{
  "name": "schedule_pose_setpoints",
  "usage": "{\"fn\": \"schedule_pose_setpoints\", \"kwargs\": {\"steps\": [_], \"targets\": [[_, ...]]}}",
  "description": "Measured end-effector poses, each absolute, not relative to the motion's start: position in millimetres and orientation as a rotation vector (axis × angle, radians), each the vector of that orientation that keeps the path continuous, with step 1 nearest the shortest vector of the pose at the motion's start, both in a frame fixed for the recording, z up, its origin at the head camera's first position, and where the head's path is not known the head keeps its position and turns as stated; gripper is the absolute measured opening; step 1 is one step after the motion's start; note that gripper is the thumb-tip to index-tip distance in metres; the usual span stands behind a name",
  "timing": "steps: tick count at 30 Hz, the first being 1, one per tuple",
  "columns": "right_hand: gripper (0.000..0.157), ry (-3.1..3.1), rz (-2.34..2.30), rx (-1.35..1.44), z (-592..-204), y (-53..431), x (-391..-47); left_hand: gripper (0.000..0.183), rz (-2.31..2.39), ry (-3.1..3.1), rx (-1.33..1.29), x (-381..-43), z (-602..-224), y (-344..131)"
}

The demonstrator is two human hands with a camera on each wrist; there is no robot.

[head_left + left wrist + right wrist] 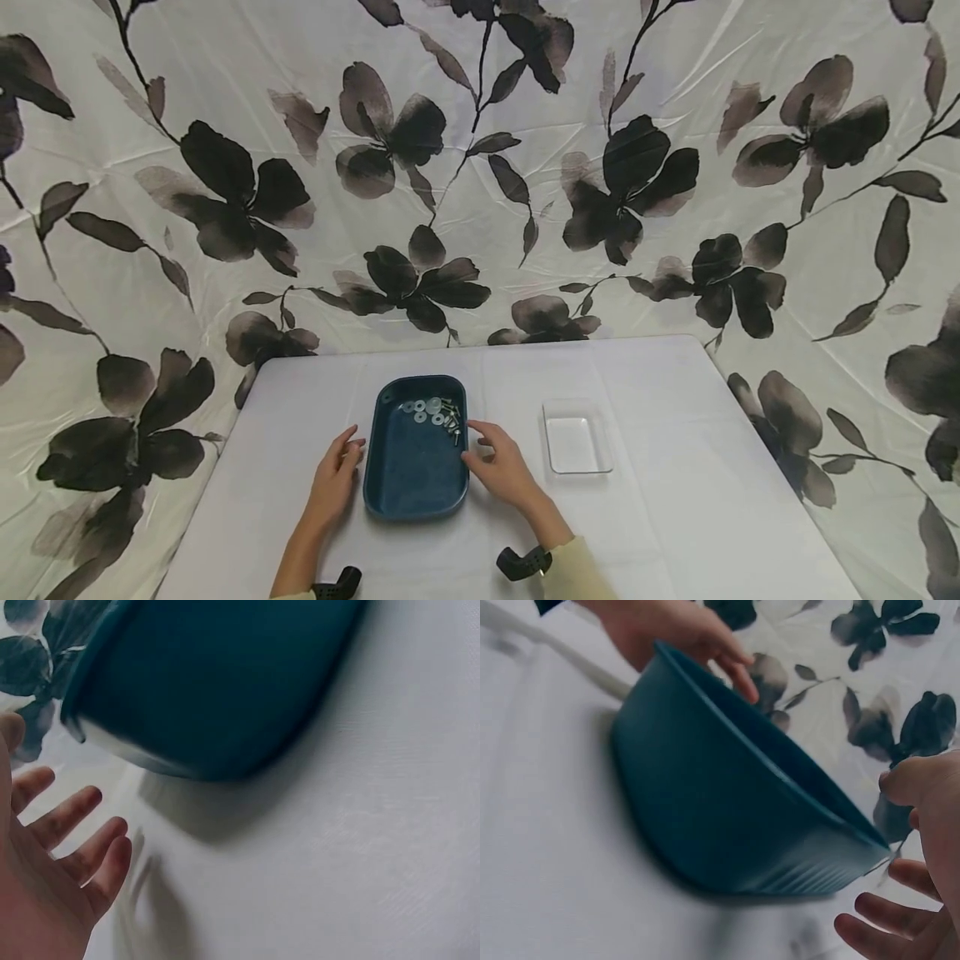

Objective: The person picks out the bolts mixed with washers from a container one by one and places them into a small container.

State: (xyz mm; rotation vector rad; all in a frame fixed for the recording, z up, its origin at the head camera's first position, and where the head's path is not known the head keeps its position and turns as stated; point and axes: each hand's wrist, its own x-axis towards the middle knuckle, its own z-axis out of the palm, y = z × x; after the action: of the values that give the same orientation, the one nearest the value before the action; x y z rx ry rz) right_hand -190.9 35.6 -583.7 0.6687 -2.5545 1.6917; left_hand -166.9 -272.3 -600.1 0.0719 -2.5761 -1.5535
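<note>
A deep blue tray (416,479) with rounded corners stands between the two hands. Toward its far end lie several translucent white washers (420,417) and a heap of small metal screws (452,417). On the tray's left side, the left hand (335,479) has its fingers spread and loosely bent, with a gap between it and the wall. The right hand (504,468) is at the opposite side, thumb and fingertips close by the rim and fingers relaxed. In the right wrist view, the tray's outer wall (705,780) fills the middle, beside the right hand's parted fingers.
A small clear rectangular container (577,446) sits on the table to the right of the right hand. White cloth covers the table (675,500). Behind it hangs a floral curtain (525,225). Black devices (523,563) are strapped to both wrists.
</note>
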Motion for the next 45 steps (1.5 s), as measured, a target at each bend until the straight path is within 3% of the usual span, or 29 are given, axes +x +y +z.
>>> {"fn": "schedule_pose_setpoints", "kwargs": {"steps": [17,30,45], "targets": [[0.058,-2.498,1.870,0.625,-603,30,-189,0.036,-1.484,-2.524,-0.023,-185,-555,-267],[0.054,-2.330,2.253,0.588,-576,25,-174,0.033,-1.468,-2.611,-0.182,-213,-522,-230],[0.053,-2.290,2.291,0.588,-580,24,-176,0.033,-1.055,-2.888,-0.008,-255,-548,-175]]}}
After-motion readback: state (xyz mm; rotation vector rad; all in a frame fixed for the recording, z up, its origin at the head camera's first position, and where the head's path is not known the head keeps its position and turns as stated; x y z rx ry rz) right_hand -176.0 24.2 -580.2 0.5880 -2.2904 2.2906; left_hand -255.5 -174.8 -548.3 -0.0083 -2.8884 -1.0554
